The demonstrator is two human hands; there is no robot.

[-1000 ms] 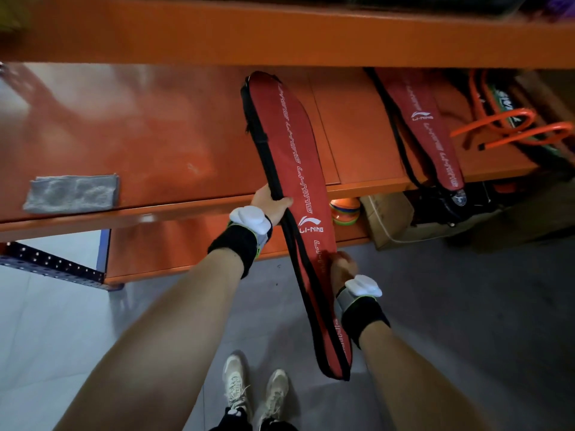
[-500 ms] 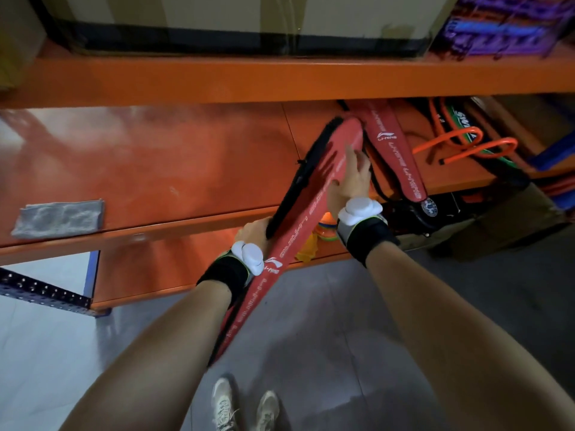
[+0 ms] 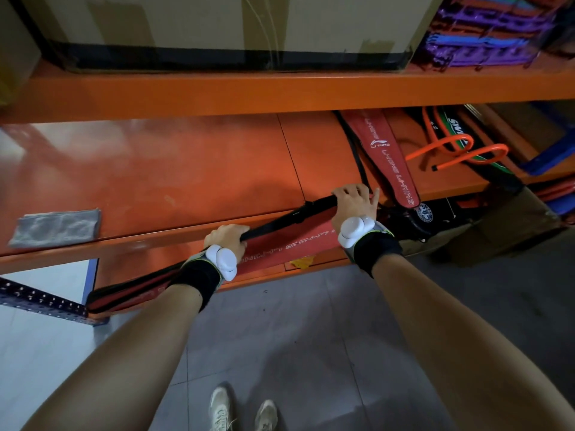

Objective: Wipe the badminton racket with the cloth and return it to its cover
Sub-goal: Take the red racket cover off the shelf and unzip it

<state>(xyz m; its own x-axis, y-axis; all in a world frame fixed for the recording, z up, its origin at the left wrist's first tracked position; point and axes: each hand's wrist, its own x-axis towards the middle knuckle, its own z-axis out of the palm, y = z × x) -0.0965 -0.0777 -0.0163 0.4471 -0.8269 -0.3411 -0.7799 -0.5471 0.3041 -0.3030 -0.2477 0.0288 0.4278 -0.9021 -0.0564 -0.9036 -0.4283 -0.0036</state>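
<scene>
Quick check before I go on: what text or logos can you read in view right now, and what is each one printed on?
"LI-NING", seen upside down, repeated: on the red racket cover gripped by the left hand and right hand.
"LI-NING" under a logo, then "LI-NING LI-NING" down its length: on the second red cover lying on the shelf.
"SWA...", cut off: on the black bag.
Round white emblem on a black item: too small to read.

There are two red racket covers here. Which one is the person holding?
The red cover along the shelf's front edge, gripped by the left hand and right hand. The other red cover lies untouched further back on the shelf.
</scene>
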